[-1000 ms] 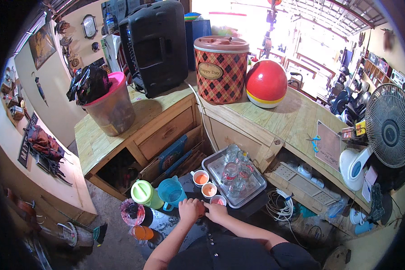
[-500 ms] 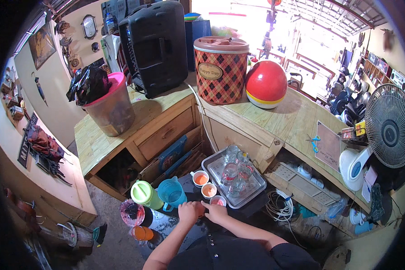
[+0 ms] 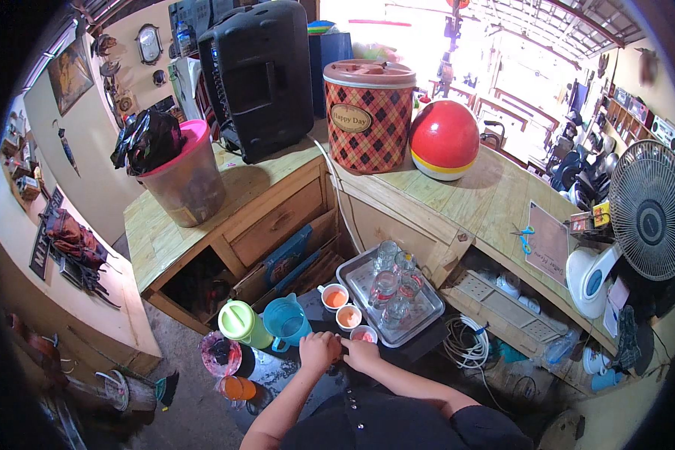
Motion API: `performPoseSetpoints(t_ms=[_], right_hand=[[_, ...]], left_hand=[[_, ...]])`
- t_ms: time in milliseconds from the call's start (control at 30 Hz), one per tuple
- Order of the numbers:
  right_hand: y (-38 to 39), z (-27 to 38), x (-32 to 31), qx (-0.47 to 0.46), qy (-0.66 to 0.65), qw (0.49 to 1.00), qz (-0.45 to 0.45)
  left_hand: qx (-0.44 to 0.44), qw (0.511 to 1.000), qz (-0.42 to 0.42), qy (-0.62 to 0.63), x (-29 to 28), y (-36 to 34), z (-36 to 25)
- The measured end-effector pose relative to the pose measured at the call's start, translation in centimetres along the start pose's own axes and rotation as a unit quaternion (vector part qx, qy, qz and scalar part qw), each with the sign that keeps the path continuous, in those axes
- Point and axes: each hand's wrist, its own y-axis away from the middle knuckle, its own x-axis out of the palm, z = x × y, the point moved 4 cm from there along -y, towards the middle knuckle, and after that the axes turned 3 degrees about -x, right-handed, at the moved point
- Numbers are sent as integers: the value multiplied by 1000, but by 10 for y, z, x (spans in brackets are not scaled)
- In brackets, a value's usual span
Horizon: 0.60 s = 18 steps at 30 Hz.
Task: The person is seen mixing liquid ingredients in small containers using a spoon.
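Note:
My left hand (image 3: 319,352) and my right hand (image 3: 362,355) are close together over the dark table, fingers curled inward. Whatever they hold between them is covered by the fingers. Just beyond them stand three white cups: one with orange contents (image 3: 334,298), one with paler orange (image 3: 348,318) and one with pink (image 3: 364,335), which is right by my right fingers. A translucent blue pitcher (image 3: 286,322) is left of the cups. Beside it is a light green lidded pitcher (image 3: 240,323). Nearer on the left are a clear, pink-stained container (image 3: 220,355) and a glass of orange contents (image 3: 238,389).
A grey tray (image 3: 427,309) with several upturned clear glasses (image 3: 383,286) lies right of the cups. Behind it, a wooden counter (image 3: 495,191) carries a plaid drink cooler (image 3: 367,120), a red ball-shaped container (image 3: 444,139) and a black speaker (image 3: 259,82). Coiled white cable (image 3: 465,343) hangs at right.
My left hand has shifted slightly right, its fingers now over the reddish thing seen between the hands before. The right hand is nearly still, and the cups and pitchers have not moved.

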Motion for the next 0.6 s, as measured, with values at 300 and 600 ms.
performPoseSetpoints(t_ms=[300, 600], right_hand=[[2, 4, -3, -11, -6, 1000, -7], [5, 4, -4, -3, -9, 1000, -6]], left_hand=[[-3, 1000, 13, -25, 7, 2, 7], [-30, 999, 33, 1, 1, 3, 2]])
